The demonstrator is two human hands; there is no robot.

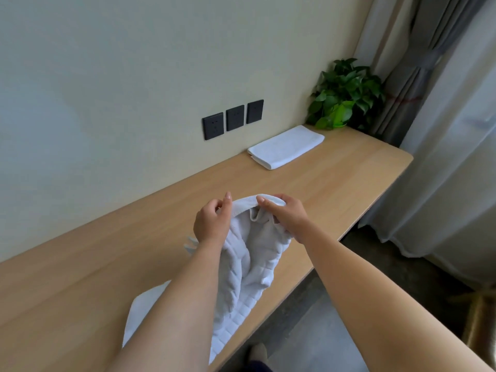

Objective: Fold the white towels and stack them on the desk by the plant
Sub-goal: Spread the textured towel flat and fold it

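While left hand (210, 224) and right hand (287, 216) pinch towel (249, 264) hem, fingers (227, 204) curled

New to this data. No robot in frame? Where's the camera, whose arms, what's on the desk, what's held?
No machine here: a person works bare-handed. The single picture comes from a wide-angle camera on their head, looking forward and down, so both forearms are their own. The left hand and right hand each pinch the top hem of an unfolded white towel, held up over the wooden desk; the rest hangs down crumpled. One folded towel lies by the wall beside the potted plant. Three dark wall sockets sit above the desk; grey curtains hang at right.
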